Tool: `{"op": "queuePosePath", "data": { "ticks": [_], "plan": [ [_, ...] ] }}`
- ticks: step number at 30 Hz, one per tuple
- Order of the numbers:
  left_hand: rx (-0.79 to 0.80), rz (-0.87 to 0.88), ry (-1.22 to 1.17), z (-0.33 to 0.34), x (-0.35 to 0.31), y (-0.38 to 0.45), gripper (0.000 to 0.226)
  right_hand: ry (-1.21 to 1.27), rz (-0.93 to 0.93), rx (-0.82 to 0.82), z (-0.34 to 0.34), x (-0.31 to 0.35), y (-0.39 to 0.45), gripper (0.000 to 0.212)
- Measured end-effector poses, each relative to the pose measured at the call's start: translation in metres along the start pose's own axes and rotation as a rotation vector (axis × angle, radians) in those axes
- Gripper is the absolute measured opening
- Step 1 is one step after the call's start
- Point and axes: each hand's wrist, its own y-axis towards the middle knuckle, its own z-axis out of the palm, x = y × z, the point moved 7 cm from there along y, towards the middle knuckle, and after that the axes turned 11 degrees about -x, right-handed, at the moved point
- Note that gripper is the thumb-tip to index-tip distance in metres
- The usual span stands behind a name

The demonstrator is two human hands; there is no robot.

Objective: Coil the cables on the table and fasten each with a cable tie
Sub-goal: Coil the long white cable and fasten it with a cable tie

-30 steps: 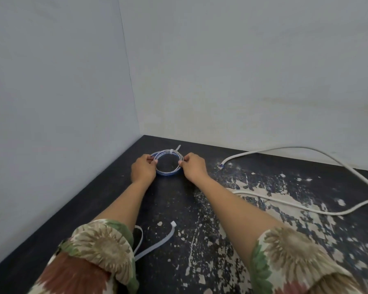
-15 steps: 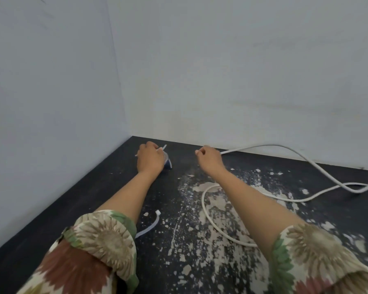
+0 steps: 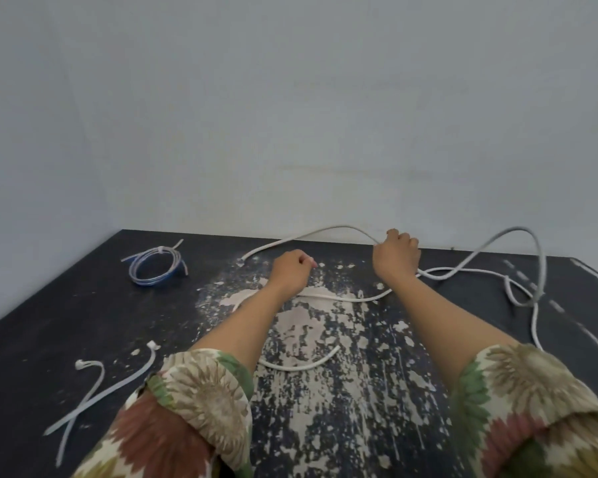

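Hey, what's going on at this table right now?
A person is tidying cables on a worn dark table. One blue cable coil lies at the far left, already fastened with a cable tie. The right hand grips a long, loose white cable and lifts part of it off the surface. The left hand is curled above the table; whether it holds anything is unclear. Two spare cable ties lie crossed at the near left.

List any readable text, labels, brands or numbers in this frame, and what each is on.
None readable.
Blue cable coil: no print visible on its jacket.
White cable: any jacket marking is too small to tell.
Loose cable ties: plain.
Table and wall: only worn paint patches, no signs.
Sleeves: flower pattern, no words.
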Motion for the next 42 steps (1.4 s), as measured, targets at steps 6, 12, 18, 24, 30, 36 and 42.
{"op": "queuePosePath", "data": {
  "ticks": [6,12,18,24,30,36,42],
  "plan": [
    [0.073,-0.075,-0.113,0.024,-0.019,-0.006,0.030,0.270,0.038,0.182,0.009,-0.024,-0.003,0.027],
    [0.070,-0.197,-0.332,0.016,-0.051,-0.006,0.042,0.485,-0.161,-0.059,-0.047,-0.012,-0.016,0.030],
    [0.057,-0.440,-0.941,-0.019,-0.100,0.002,0.071,0.491,-0.457,-0.193,-0.092,-0.009,-0.068,0.027],
    [0.072,-0.433,-1.163,-0.050,-0.151,-0.007,0.044,0.157,-0.752,0.015,-0.093,-0.007,-0.114,0.032],
    [0.006,-0.268,-1.123,-0.108,-0.179,-0.005,0.031,-0.089,-0.837,0.163,-0.069,-0.029,-0.126,0.032],
    [-0.038,-0.101,-0.919,-0.135,-0.177,-0.019,0.033,-0.355,-0.481,0.008,-0.089,-0.047,-0.078,0.029],
    [0.059,-0.049,-0.911,-0.129,-0.163,-0.035,0.030,-0.245,0.005,0.203,-0.121,-0.064,-0.038,0.062]
  ]
}}
